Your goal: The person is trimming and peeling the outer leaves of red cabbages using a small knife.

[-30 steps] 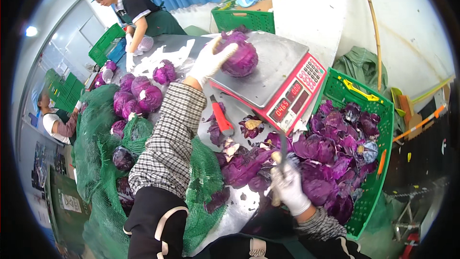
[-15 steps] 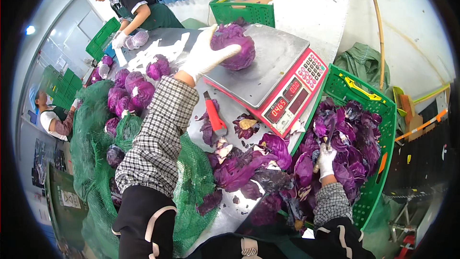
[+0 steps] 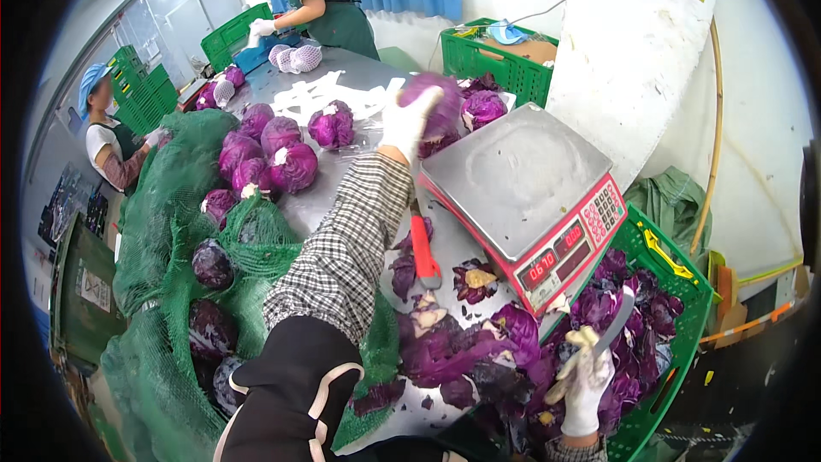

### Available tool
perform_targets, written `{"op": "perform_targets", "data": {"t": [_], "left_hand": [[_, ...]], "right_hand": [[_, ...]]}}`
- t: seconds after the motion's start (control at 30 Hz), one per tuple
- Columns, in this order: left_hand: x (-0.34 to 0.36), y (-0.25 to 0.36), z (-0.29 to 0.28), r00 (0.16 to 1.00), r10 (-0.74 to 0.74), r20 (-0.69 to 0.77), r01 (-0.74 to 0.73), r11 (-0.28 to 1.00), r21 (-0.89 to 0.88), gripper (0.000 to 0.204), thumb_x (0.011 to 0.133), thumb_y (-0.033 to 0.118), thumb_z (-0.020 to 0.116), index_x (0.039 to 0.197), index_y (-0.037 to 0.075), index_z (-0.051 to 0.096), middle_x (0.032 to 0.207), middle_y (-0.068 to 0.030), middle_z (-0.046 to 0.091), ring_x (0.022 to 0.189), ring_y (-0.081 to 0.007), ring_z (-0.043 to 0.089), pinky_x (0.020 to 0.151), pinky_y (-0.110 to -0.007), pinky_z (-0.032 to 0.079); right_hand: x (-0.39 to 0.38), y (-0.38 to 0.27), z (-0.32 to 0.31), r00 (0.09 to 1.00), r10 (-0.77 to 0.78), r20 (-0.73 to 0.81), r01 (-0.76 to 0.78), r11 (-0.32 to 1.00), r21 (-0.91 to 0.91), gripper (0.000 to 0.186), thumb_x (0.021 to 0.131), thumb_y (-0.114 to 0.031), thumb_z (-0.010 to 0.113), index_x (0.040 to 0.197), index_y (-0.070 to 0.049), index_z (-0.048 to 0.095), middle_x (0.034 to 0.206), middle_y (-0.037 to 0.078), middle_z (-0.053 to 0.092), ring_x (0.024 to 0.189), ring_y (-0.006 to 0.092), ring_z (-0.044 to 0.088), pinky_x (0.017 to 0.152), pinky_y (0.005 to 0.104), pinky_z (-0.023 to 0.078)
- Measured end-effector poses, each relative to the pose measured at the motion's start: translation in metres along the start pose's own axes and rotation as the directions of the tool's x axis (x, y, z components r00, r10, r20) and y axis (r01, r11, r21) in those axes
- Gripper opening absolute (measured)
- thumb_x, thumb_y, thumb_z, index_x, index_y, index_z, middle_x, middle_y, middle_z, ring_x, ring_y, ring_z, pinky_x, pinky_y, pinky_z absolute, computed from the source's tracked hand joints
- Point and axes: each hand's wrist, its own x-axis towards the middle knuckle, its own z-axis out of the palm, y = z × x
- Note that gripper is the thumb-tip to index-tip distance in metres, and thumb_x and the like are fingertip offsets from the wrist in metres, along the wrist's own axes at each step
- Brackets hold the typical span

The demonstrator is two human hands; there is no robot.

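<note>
My gloved left hand point(image 3: 406, 120) grips a purple cabbage point(image 3: 440, 107) behind the platform of the red-framed scale point(image 3: 513, 175), near other cabbages point(image 3: 483, 109). My gloved right hand point(image 3: 586, 385) holds a curved knife point(image 3: 614, 325) over trimmed purple leaves in a green crate point(image 3: 689, 342). A red-handled tool point(image 3: 424, 252) lies left of the scale, beside loose leaves point(image 3: 513, 334) and pale stem pieces on the metal table point(image 3: 304, 205).
Green mesh sacks point(image 3: 154, 231) with darker cabbages cover the left side, beside a group of cabbages point(image 3: 292, 167). White foam nets point(image 3: 325, 98) lie farther back. Two co-workers point(image 3: 329, 13) point(image 3: 115, 145) stand behind and left. Another crate point(image 3: 496, 68) sits against the wall.
My left hand has lifted the cabbage off the scale platform toward the back. My right hand with the knife has moved rightward into the crate area. The view has shifted, showing more wall above.
</note>
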Motion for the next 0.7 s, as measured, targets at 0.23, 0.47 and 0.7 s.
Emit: {"op": "perform_targets", "data": {"t": [0.23,0.47,0.7], "left_hand": [[0.067,-0.062,-0.022,0.900,0.173,-0.400,-0.013,0.928,0.373,0.083,0.066,0.038,0.083,0.123,-0.010,0.047,0.113,-0.0198,0.058,0.108,-0.0280,0.057,0.095,-0.035,0.045],[0.086,-0.107,-0.053,0.897,0.125,-0.423,0.028,0.941,0.336,0.102,0.063,0.050,0.080,0.135,-0.008,0.039,0.129,-0.0277,0.050,0.122,-0.0361,0.049,0.103,-0.040,0.039],[0.082,-0.127,-0.075,0.976,-0.057,-0.211,0.120,0.947,0.299,0.094,0.068,0.050,0.077,0.140,0.003,0.039,0.130,-0.0253,0.050,0.116,-0.0335,0.054,0.094,-0.039,0.047]], "right_hand": [[-0.023,0.001,0.075,0.883,0.235,0.407,-0.293,0.952,0.085,0.025,0.092,-0.006,0.054,0.114,0.007,0.056,0.100,0.012,0.067,0.057,0.0077,0.053,0.055,0.0212,0.044],[-0.010,0.019,0.087,0.849,-0.162,0.503,0.275,0.948,-0.159,0.018,0.094,-0.012,0.055,0.105,-0.001,0.064,0.088,0.008,0.067,0.051,0.0101,0.053,0.052,0.0238,0.045],[-0.012,0.027,0.083,0.858,-0.046,0.512,0.116,0.988,-0.105,0.018,0.095,-0.011,0.053,0.106,0.001,0.062,0.087,0.009,0.066,0.053,0.0116,0.054,0.053,0.0261,0.047]]}}
